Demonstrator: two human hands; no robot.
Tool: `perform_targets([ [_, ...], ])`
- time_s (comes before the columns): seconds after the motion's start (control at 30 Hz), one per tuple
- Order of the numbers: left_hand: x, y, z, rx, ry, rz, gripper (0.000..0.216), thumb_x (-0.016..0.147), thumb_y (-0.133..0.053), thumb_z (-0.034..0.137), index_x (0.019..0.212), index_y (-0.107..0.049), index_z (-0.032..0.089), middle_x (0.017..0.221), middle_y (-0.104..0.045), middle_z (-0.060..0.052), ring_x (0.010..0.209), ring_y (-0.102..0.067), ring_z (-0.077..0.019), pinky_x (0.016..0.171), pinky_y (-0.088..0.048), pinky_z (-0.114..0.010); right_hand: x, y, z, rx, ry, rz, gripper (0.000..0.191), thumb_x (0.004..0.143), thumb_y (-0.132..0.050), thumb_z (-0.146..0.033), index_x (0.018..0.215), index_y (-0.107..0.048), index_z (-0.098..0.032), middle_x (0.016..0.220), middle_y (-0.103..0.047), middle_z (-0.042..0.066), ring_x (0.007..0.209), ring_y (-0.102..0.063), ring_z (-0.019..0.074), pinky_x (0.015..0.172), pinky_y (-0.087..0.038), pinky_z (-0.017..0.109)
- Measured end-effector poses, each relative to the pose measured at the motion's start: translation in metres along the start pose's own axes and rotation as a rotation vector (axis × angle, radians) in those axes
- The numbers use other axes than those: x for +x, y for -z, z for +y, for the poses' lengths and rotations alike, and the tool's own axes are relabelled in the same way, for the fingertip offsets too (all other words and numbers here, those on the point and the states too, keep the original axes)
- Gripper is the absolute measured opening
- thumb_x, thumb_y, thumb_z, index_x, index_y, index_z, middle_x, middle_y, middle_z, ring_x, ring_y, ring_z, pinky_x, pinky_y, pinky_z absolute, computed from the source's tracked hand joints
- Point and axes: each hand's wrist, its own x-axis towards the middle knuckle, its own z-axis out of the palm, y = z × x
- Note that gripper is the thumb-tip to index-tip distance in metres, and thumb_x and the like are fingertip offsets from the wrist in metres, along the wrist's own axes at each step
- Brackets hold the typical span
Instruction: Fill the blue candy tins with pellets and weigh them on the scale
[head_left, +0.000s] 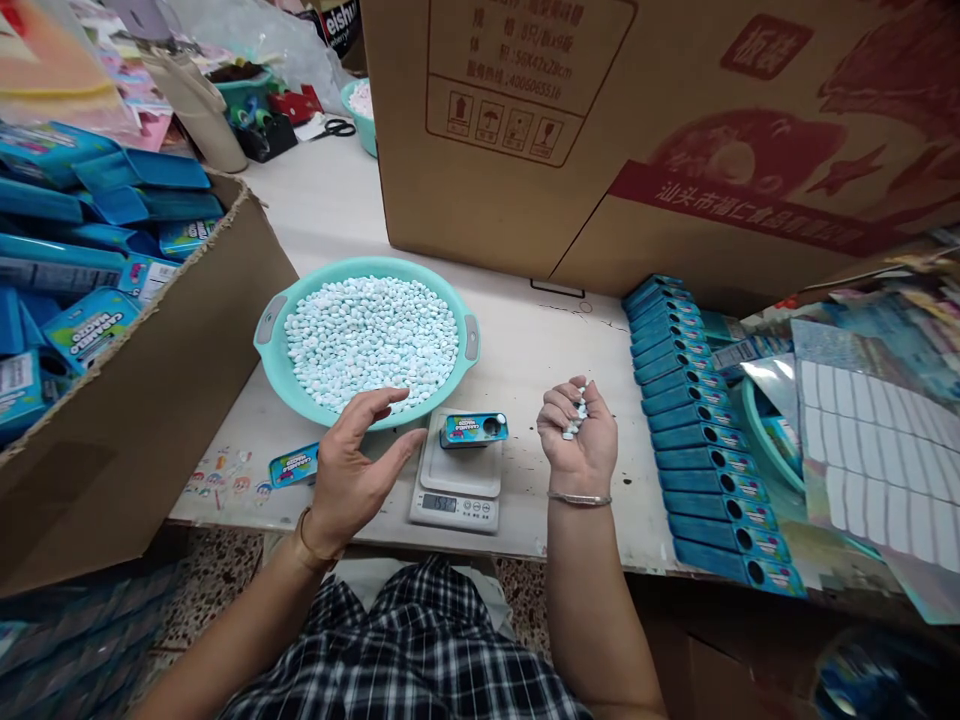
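Note:
My right hand [579, 430], palm up at the right of the scale, is curled around several small pale blue candies [576, 420]. My left hand [360, 460] hovers by the front rim of a teal basin [296, 400], its thumb and fingers apart with nothing between them. Pale candies [371, 340] fill the basin. Between my hands a blue candy tin [469, 430] rests on a white digital scale [457, 480], with a dark opening showing at its right end. Beside my left wrist lies another blue tin [292, 466], partly hidden by the hand.
A cardboard box [187, 330] of blue tins [90, 330] stands at the left. A large carton [525, 200] blocks the back. Along the right runs a row of blue tins [705, 450]. Further right are a teal bowl [757, 430] and a sticker sheet [870, 440]. Scissors [334, 129] lie behind.

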Motion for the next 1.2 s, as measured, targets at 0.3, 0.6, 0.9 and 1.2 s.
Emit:
perform_targets([
  [0.3,-0.004,-0.014,0.004,0.022,-0.103,-0.109,0.034,0.087,-0.066,0.025,0.121,-0.059,0.025,0.116,-0.064,-0.006,0.111,-0.061,-0.0219,0.097,-0.053,-0.040,-0.002,0.000,0.004,-0.021,0.003,0.009,0.011,0.091,-0.056,-0.020,0.081,-0.055,-0.020,0.062,-0.043,-0.007,0.043,-0.038,0.0042,0.034,-0.031,0.012],
  [0.6,0.001,-0.045,0.005,0.179,-0.358,-0.273,0.044,0.089,-0.061,0.019,0.131,-0.049,0.024,0.122,-0.057,-0.010,0.120,-0.051,-0.0265,0.103,-0.047,-0.047,-0.003,-0.018,0.025,-0.091,0.119,0.052,0.013,0.094,-0.054,-0.028,0.084,-0.054,-0.020,0.061,-0.042,-0.008,0.041,-0.035,0.0033,0.034,-0.029,0.013],
  [0.9,0.016,-0.069,0.011,0.107,-0.300,-0.252,0.020,0.089,-0.060,0.018,0.109,-0.063,0.021,0.107,-0.061,-0.008,0.110,-0.053,-0.0244,0.096,-0.048,-0.043,-0.002,-0.031,0.053,-0.345,0.311,0.000,0.023,0.083,-0.069,-0.039,0.086,-0.057,-0.020,0.067,-0.044,-0.008,0.044,-0.034,0.0016,0.037,-0.026,0.014],
  [1.2,0.031,-0.084,0.027,0.123,-0.212,-0.195,0.008,0.087,-0.066,0.026,0.087,-0.067,0.018,0.096,-0.061,-0.007,0.102,-0.054,-0.0233,0.092,-0.047,-0.040,-0.007,-0.035,0.061,-0.374,0.395,0.013,0.024,0.084,-0.067,-0.042,0.088,-0.056,-0.021,0.068,-0.044,-0.008,0.045,-0.034,0.0026,0.041,-0.028,0.017],
])
